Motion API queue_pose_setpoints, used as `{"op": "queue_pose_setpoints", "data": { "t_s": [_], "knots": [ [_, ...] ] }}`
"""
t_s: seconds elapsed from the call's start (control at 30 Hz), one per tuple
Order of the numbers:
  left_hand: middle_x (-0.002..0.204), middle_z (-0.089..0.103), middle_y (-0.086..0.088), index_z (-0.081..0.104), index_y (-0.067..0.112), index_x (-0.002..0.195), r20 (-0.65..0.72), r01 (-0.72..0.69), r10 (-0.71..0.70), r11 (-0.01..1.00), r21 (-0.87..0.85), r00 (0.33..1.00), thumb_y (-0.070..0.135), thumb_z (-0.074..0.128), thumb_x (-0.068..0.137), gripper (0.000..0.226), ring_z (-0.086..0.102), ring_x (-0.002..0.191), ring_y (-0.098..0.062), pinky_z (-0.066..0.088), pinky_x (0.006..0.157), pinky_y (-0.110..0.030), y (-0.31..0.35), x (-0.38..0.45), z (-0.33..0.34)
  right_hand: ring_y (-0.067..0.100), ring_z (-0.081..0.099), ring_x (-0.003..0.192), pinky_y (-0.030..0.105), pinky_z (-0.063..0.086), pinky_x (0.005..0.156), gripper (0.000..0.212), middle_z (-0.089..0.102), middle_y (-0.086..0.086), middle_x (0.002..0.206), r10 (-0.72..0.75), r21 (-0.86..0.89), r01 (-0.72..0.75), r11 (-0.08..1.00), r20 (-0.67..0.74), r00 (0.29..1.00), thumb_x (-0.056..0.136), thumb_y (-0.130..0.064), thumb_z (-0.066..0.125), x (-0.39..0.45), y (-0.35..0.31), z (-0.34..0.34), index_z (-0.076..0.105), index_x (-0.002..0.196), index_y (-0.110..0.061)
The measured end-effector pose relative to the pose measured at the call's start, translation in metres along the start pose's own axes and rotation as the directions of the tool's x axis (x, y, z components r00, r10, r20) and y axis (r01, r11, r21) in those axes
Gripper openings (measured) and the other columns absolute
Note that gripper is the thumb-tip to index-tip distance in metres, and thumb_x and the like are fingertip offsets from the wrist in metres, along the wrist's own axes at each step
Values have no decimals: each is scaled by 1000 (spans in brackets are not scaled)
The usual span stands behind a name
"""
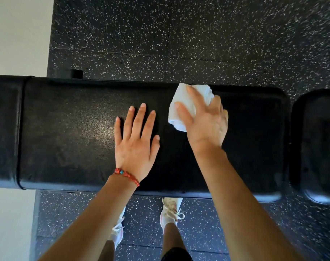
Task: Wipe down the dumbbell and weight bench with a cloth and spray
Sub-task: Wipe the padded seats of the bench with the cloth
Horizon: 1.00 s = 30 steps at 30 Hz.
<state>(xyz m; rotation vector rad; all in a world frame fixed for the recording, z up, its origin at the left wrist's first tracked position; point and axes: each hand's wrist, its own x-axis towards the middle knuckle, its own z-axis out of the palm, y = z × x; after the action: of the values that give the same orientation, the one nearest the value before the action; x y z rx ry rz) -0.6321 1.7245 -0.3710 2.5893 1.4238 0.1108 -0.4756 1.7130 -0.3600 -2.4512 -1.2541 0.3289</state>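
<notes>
Left hand (136,146) near the middle of the frame, laid flat, palm down, fingers straight and a little spread, pointing to the top. Left forearm bare, rising from the lower left edge. Right hand (201,119) right of centre and slightly higher, palm down, fingers pointing to the upper left, pressed on something white bunched under them. Right forearm bare, coming up from the lower right corner. Hands near, not touching.

bench (66,129): both ends cut off by frame | cloth (181,102): mostly hidden under right hand (203,121) | floor (320,44): right edge blurred
</notes>
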Motion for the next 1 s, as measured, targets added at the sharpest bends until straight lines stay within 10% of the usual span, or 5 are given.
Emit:
{"op": "queue_pose_setpoints", "data": {
  "t_s": [0.33, 0.63, 1.0],
  "knots": [
    [146, 36, -14, 41, 11, 137, 53, 74, -72, 997, -31, 996, 32, 35, 90, 52, 29, 136, -35, 15, 110, -55, 35, 19, 9, 44, 55, 83, 48, 46, 74, 46, 53, 28, 104, 255, 25, -255, 967, -162, 953, 81, -43, 61, 25, 78, -38, 59, 121, -21],
    [146, 37, -14, 41, 11, 137, 8, 73, -72, 997, -27, 997, 31, 37, 90, 51, 29, 135, -34, 18, 109, -55, 61, 20, 12, 36, 55, 61, 40, 49, 61, 40, 57, 23, 80, -53, -21, 52, 998, -75, 996, 74, -39, 73, 24, 62, -35, 68, 107, -18],
    [148, 35, -12, 39, 14, 139, 105, -11, 13, 1000, -25, 994, 36, 32, 91, 54, 29, 136, -34, 16, 109, -54, 71, 16, 13, 41, 55, 83, 39, 43, 70, 48, 50, 26, 109, 332, 13, -333, 943, -116, 936, 81, -47, 61, 14, 118, -58, 56, 124, -25]
  ]
}}
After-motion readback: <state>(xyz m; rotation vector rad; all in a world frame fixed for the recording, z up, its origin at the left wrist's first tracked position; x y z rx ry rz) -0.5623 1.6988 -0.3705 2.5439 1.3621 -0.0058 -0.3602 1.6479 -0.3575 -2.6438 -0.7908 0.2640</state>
